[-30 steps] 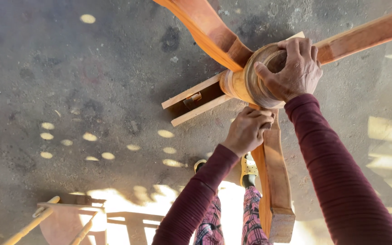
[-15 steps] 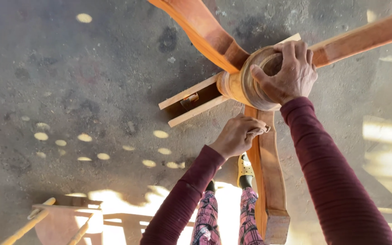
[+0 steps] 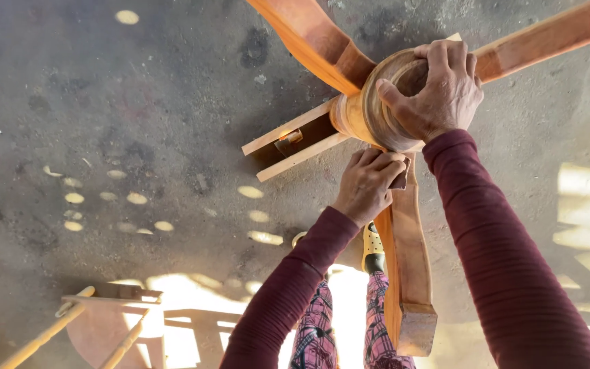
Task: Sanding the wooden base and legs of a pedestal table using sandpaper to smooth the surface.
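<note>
A wooden piece with a round hub and several legs radiating from it is held over a concrete floor. My right hand is clamped over the top of the hub, fingers wrapped around its rim. Just below, my left hand presses a small dark pad against the leg that points toward me, right where it meets the hub. Another curved leg runs up and left, and one more leg runs to the upper right. Two pale slats stick out to the left.
Grey concrete floor with sun spots lies below. A low wooden frame with a round seat stands at the bottom left. My patterned trouser legs and a yellow shoe show between my arms.
My left hand slid a little away from the hub along the leg, then back up against it. My right hand stayed on the hub. The view shifted slightly.
</note>
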